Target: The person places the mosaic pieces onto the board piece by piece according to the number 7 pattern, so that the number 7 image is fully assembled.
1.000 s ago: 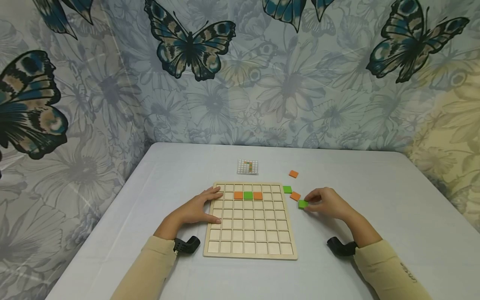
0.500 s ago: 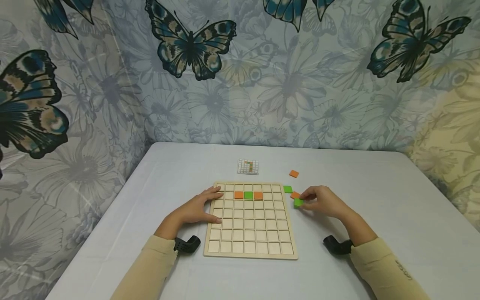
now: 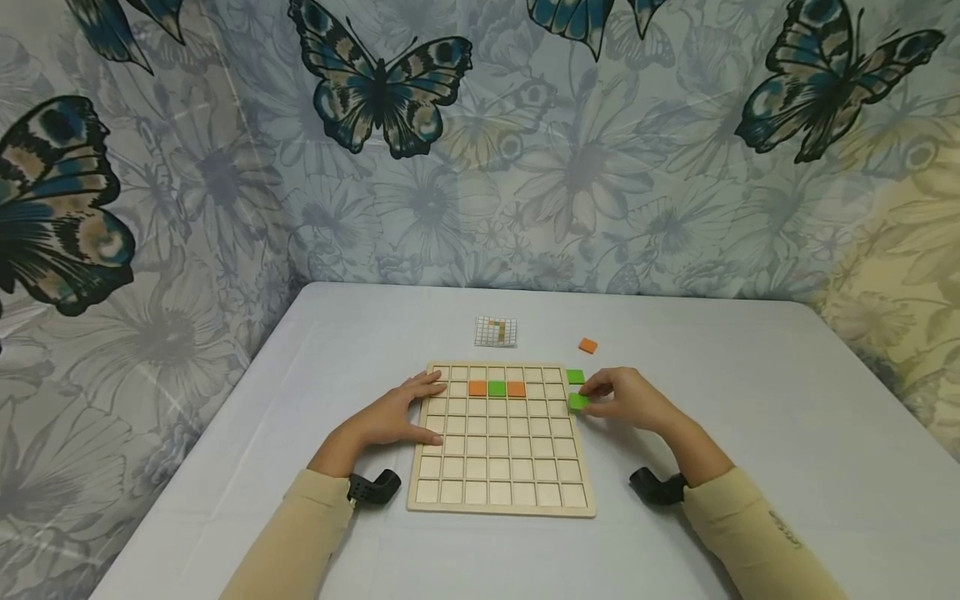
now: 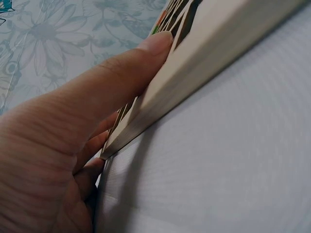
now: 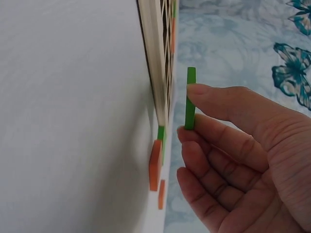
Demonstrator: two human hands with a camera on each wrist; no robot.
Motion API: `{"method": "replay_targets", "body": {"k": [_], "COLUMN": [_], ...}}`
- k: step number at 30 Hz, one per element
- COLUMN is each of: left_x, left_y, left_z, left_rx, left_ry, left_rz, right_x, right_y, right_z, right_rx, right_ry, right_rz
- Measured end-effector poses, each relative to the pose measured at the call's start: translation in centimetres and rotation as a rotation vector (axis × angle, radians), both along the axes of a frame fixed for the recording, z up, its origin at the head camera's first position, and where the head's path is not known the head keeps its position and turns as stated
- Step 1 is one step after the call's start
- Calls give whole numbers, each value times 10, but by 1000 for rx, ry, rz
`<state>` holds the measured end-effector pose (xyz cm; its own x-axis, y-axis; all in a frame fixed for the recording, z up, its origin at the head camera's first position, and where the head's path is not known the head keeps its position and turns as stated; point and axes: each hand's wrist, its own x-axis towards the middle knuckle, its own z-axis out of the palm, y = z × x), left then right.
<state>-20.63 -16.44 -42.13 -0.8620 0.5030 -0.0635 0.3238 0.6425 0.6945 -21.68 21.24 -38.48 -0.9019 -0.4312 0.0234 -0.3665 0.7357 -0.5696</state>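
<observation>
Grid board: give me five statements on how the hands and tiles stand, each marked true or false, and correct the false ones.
1. The right hand pinches a green tile. True.
2. That tile is seated in a cell of the grid board. False: the right wrist view shows it held apart from the board.
3. The left hand touches the board's left side. True.
4. The filled cells hold only green. False: they run orange tile, middle green tile, second orange tile.
5. A small card with a printed grid lies beyond the board's far edge. True.
</observation>
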Motion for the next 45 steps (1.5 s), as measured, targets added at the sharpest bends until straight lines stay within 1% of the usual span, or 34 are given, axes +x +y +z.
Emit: {"method": "replay_targets", "body": {"k": [7, 11, 20, 28, 35, 38, 45], "left_x": [1, 1, -1, 0, -2, -2, -1], "left_y": [0, 1, 1, 1, 0, -1, 0], "left_z": [1, 1, 0, 0, -2, -2, -1], "left_rx": [-4, -6, 5, 0, -8, -10, 5], "left_ry": [2, -3, 13, 1, 6, 7, -4], "left_rz": [2, 2, -14, -3, -2, -2, -2], "right_x": [-2, -4, -7, -11, -13, -13, -12], "right_y": [-17, -27, -47, -60, -72, -75, -72], "right_z": [4, 4, 6, 5, 3, 2, -6], "right_rx": [-30, -45, -58, -81, -76, -73, -88], "right_ry": [16, 4, -20, -40, -40, -56, -81], "right_rz": [28, 48, 103, 142, 142, 132, 136]}}
